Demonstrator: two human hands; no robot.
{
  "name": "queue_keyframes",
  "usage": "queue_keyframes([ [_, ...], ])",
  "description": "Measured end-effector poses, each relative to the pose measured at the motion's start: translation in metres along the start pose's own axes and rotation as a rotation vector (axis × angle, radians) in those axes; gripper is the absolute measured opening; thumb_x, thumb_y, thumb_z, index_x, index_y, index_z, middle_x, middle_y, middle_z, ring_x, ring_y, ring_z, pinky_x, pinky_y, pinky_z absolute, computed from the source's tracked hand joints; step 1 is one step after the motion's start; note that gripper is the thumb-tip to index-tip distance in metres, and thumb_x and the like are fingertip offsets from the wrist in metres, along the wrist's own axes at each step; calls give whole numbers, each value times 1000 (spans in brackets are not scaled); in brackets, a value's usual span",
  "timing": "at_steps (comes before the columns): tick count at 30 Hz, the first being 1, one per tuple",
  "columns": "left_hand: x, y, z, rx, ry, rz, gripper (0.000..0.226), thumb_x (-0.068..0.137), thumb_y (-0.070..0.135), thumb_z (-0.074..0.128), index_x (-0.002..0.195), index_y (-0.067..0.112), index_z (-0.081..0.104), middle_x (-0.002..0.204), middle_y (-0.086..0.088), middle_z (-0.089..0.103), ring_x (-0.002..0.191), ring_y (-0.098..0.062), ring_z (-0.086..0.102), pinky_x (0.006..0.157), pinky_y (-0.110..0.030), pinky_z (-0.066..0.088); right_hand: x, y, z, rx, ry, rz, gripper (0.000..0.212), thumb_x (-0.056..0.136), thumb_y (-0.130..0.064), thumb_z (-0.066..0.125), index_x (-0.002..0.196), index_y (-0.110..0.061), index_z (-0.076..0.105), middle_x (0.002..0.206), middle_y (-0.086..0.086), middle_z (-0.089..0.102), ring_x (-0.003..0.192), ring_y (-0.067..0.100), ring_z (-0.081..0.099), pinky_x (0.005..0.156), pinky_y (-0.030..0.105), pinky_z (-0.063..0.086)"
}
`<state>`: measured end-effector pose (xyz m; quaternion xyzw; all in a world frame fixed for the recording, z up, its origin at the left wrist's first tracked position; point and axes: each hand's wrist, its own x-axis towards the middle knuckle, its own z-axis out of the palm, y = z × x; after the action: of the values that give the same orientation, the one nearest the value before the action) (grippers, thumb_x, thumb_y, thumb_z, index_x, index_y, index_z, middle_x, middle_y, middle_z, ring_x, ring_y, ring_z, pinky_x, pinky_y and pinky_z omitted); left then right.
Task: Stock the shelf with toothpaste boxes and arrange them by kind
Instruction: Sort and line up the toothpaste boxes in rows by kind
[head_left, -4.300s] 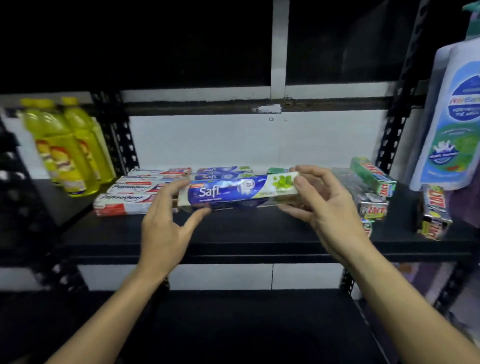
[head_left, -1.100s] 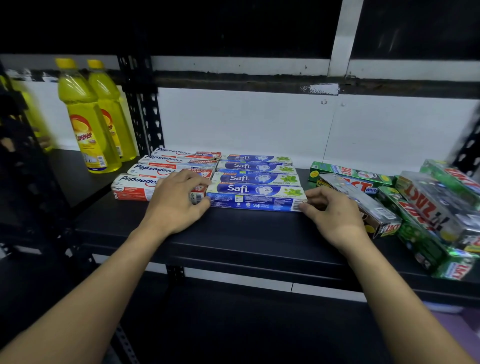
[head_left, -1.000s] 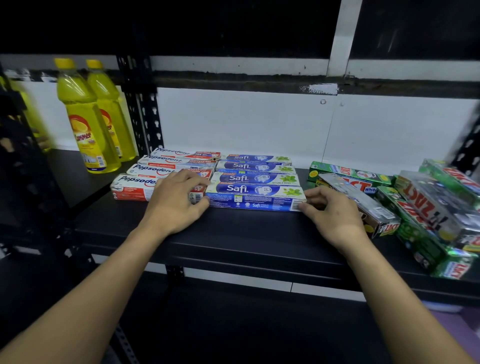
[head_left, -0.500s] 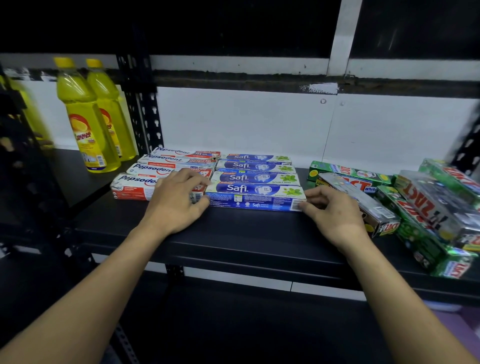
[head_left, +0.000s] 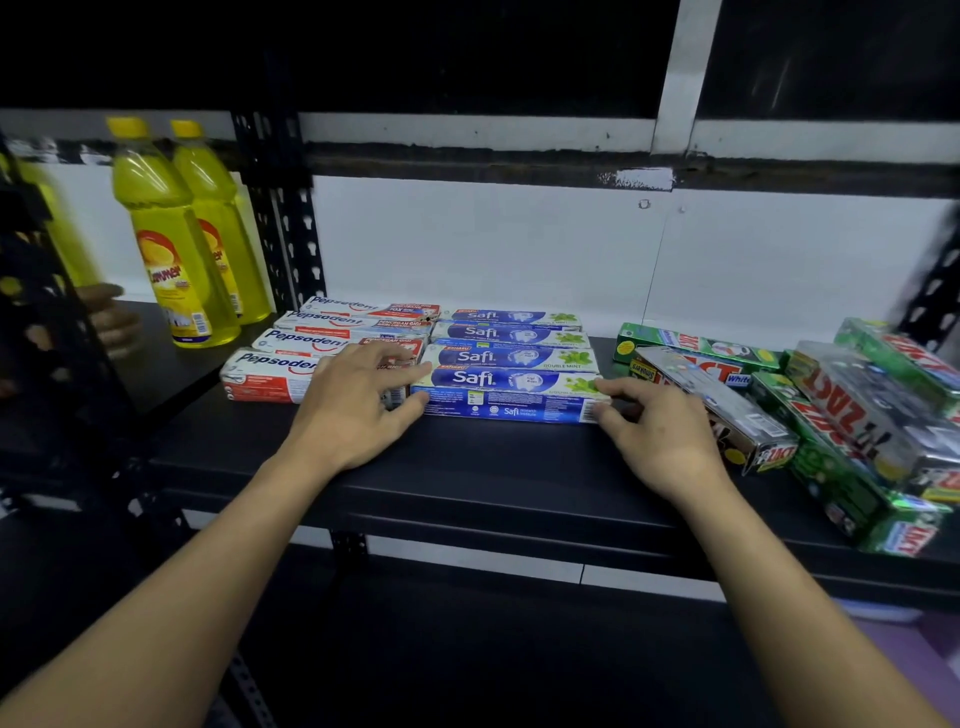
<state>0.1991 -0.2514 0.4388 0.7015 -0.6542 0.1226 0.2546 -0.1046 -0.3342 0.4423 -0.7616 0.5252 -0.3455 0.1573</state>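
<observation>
A black shelf (head_left: 493, 467) is spanning the width of the frame across the middle, with a white back wall (head_left: 467, 244) rising behind it. At the right edge of the frame a loose heap of green Zact boxes (head_left: 831, 410) is lying at mixed angles, some leaning on others and one silver-faced box pointing down toward the shelf's front edge. At the upper left two yellow bottles (head_left: 171, 244) are standing upright side by side, just left of a black perforated upright post (head_left: 283, 208). In the centre left, four red and white Pepsodent boxes (head_left: 322, 338) are lying flat in a row running from back to front. Touching their right ends, four blue Safi boxes (head_left: 509, 335) are lying in a matching row, well apart from the Zact heap. The left hand (head_left: 353, 410) is resting palm down over the right end of the nearest Pepsodent box, its fingers (head_left: 384, 358) lying relaxed and spread, its thumb touching the left end of the front Safi box (head_left: 509, 395). The right hand (head_left: 660, 441) is sitting at the other end of that box, fingers (head_left: 615, 387) curled, forefinger on the top corner and thumb at the lower corner, pinching the end. The front Safi box is lying flat, nearest the shelf's front edge, label up.
</observation>
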Motion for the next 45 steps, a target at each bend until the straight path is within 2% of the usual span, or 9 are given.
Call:
queue_keyframes([
  [6, 1, 1, 0, 10, 3, 5, 42, 89, 56, 48, 125, 42, 66, 137, 13, 55, 127, -15, 42, 108, -40, 27, 1, -3, 3, -56, 27, 17, 30, 89, -38, 62, 118, -35, 69, 99, -1, 73, 97, 22, 65, 86, 32, 50],
  [13, -1, 3, -2, 67, -50, 17, 60, 83, 68, 35, 135, 46, 55, 142, 15, 49, 130, -13, 38, 109, -41, 25, -2, -6, 3, -140, 17, -45, 31, 93, -36, 55, 123, -33, 62, 84, -5, 67, 88, 21, 61, 75, 32, 49],
  [16, -2, 5, -4, 76, -58, 57, 66, 81, 72, 25, 141, 51, 46, 143, 14, 48, 130, -13, 38, 107, -41, 28, -3, -4, 3, -149, -1, -91, 46, 93, -37, 56, 139, -35, 52, 119, -4, 66, 116, 23, 56, 91, 33, 47],
  [18, -2, 5, -3, 84, -71, 68, 67, 80, 73, 23, 138, 51, 48, 143, 15, 47, 130, -13, 37, 107, -41, 26, -3, -3, 5, -163, -46, -123, 55, 93, -39, 57, 146, -38, 42, 147, -7, 48, 134, 25, 43, 108, 37, 38],
  [22, -1, 4, -2, 76, -70, 63, 68, 79, 73, 23, 135, 50, 53, 141, 16, 50, 129, -12, 36, 107, -41, 25, 0, -3, 7, -244, -145, -146, 53, 95, -45, 53, 146, -41, 41, 158, -12, 30, 141, 24, 32, 114, 37, 29],
  [31, -1, 2, 0, 45, -5, 72, 61, 86, 69, 27, 132, 46, 58, 135, 16, 57, 127, -11, 42, 105, -39, 27, -2, -3, 7, -224, -88, -163, 51, 94, -42, 57, 143, -36, 47, 154, -10, 38, 139, 22, 36, 112, 34, 32],
  [38, -2, 6, -3, 64, 48, 54, 46, 96, 59, 38, 125, 38, 67, 128, 11, 64, 122, -15, 52, 101, -40, 32, -28, -4, -17, -54, 79, -180, 30, 88, -32, 63, 118, -27, 67, 118, -6, 68, 110, 18, 60, 90, 30, 48],
  [41, -3, 6, -4, 125, 76, 44, 41, 98, 53, 48, 127, 32, 66, 128, 7, 66, 122, -19, 55, 102, -43, 33, -40, 5, -41, -203, 136, -146, 39, 86, -37, 61, 123, -25, 64, 122, -1, 66, 114, 22, 58, 94, 36, 49],
  [45, -6, 10, -5, 217, 104, 104, 50, 93, 56, 42, 123, 26, 69, 119, 2, 70, 113, -25, 59, 98, -47, 36, -56, 17, -64, -634, -24, 9, 60, 88, -53, 52, 138, -19, 48, 150, 10, 40, 137, 34, 34, 114, 45, 27],
])
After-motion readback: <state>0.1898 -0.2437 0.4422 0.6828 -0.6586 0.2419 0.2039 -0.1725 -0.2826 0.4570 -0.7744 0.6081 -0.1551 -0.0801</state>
